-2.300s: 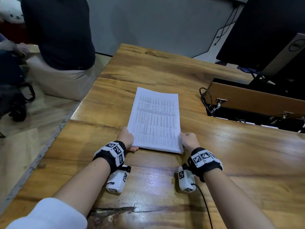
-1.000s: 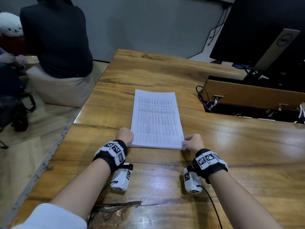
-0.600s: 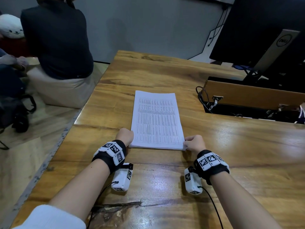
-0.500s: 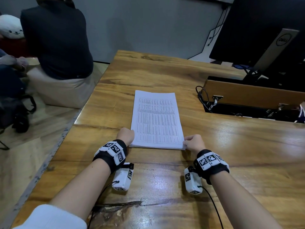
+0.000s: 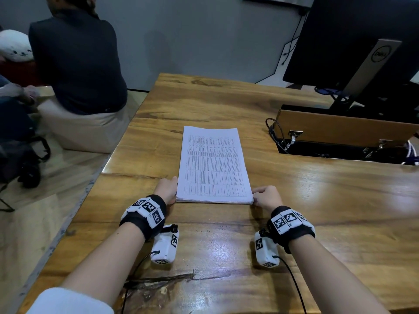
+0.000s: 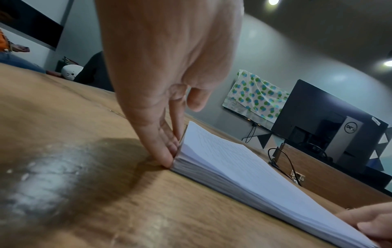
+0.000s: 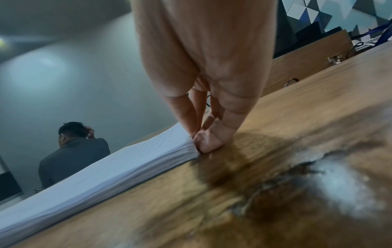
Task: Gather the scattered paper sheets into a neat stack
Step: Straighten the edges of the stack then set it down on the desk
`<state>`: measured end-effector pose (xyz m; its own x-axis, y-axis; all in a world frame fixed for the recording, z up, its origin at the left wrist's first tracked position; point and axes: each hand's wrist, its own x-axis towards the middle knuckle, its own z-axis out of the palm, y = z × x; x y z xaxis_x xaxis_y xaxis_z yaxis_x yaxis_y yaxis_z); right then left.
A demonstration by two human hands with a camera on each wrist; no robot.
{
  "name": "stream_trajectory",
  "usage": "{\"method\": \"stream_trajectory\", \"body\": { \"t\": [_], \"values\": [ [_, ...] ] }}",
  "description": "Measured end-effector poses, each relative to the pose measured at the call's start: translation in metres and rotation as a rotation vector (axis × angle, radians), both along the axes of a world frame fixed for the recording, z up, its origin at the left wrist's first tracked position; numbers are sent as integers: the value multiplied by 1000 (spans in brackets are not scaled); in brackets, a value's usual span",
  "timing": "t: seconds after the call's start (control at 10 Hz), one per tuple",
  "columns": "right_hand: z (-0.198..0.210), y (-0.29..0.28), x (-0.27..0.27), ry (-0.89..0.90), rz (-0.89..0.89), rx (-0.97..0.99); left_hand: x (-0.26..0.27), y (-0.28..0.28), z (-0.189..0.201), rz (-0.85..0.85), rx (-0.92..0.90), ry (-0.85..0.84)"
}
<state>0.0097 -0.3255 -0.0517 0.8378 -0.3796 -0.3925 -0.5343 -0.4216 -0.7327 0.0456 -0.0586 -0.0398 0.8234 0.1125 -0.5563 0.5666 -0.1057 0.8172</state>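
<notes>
While the paper stack [image 5: 214,165] lies flat on the tabletop [image 5: 317,200], my left hand [image 5: 166,189] presses straight fingers to its near-left corner and my right hand [image 5: 265,197] pinches the near-right; squeeze evenly inward, I judge.

Paper stack [image 5: 214,164]: white sheets, top sheet printed with a dense grid of fine black rows and columns; side edges show pale grey-white layering. Table [image 5: 317,211] beneath the held corners: honey-brown wood with darker grain streaks, a dark cracked patch nearer than the grip. Wristbands [image 5: 145,214]: black, carrying white tags with black square codes. Monitor [image 5: 353,41], beyond and right of the grip: black, silver-grey stand. Wall cloth [image 6: 254,97]: white with green and blue dots.
</notes>
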Motion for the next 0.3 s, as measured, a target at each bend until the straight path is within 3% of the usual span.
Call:
{"method": "stream_trajectory", "body": {
  "t": [0.3],
  "values": [
    [14,0,3,34,74,38,-7,2,15,-61,48,-51]
  ]
}}
